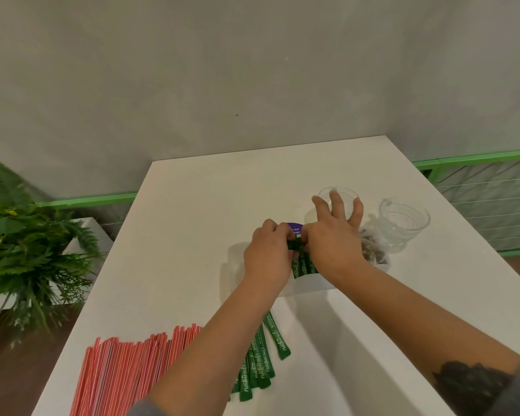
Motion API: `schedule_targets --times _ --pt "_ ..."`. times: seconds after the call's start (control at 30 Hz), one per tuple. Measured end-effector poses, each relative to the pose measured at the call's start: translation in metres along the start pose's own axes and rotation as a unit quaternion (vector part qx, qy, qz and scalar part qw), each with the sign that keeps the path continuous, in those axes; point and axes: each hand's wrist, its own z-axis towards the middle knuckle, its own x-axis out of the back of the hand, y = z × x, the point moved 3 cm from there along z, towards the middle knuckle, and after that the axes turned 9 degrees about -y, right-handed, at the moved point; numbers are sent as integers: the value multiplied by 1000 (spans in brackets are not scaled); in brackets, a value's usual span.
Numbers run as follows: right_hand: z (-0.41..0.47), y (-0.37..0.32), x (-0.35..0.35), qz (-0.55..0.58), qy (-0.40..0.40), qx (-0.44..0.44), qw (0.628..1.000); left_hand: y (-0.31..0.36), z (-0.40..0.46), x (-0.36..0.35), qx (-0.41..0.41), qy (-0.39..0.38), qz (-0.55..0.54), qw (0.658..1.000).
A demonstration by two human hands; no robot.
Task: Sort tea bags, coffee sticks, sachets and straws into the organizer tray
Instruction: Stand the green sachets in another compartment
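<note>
- Both of your hands are together over the white organizer tray [308,283] in the middle of the table [192,223], and each one pinches the top ends of a small bunch of green sachets [302,264] standing in it
- Your left hand [267,259] has its fingers curled round the sachets' upper ends from the left; your right hand [332,244] pinches them with thumb and forefinger while its other fingers spread out straight toward the glass cup [338,196] behind
- The held sachets run lengthwise from your fingertips back toward you, with their lower ends down inside the tray's near wall, so seating them looks like a push along that same line
- The loose green sachets [264,355] still to be sorted lie on the table nearer to you than the tray, just under your left forearm, their long sides pointing roughly away from you and leaning a little right
- That pile sits closer to your left hand, which would only need to draw straight back to reach it; the right hand would have to cross over
- The red straws [132,373] lie further left at the near edge, fanned almost parallel to the sachets, again on the left hand's side
- A purple packet [294,228] shows just behind your fingers, and a tea bag [371,250] rests at the tray's right end beside a second glass cup [403,222]; which compartment each is in I cannot tell
</note>
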Motion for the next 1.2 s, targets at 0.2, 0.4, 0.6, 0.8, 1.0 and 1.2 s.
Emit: schedule_targets --times 0.2,0.4,0.6,0.8,1.0,1.2 --pt "0 1 -2 3 22 -3 1000 2 -4 2 -9 20 -24 999" --pt "-4 -2 -2 27 69 -15 997 0 -12 12 -9 45 -57 997" --pt "-29 -13 9 85 196 7 977 -12 -37 26 15 46 -78 996" --pt "-65 -33 7 183 184 64 964 -29 -69 30 36 38 -95 994" --pt "-86 -57 -15 283 28 69 956 -44 -99 28 59 21 -111 992" --pt "-88 -76 -45 249 -75 19 965 -56 -123 22 75 4 -121 990"
